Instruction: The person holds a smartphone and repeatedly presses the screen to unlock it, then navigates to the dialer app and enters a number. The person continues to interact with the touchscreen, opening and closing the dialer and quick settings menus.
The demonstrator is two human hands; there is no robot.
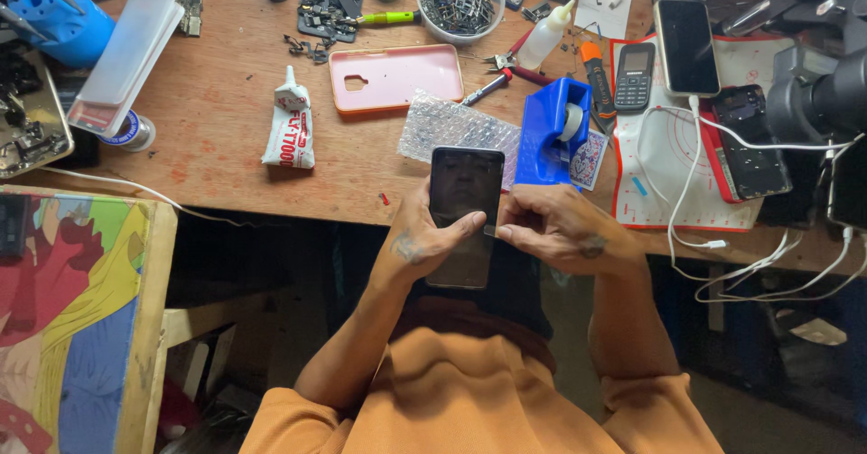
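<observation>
The left hand grips the dark smartphone while the right hand pinches a clear tape piece at its edge, not yet pressed flat.

Dark smartphone cradled in left hand, right hand pinching its edge (thumb and forefinger), just before worktop with blue tape dispenser.

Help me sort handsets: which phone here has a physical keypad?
The small black phone lying on the white mat, beside the larger touchscreen phone. The others, including the one in the left hand, are all-screen slabs.
</observation>
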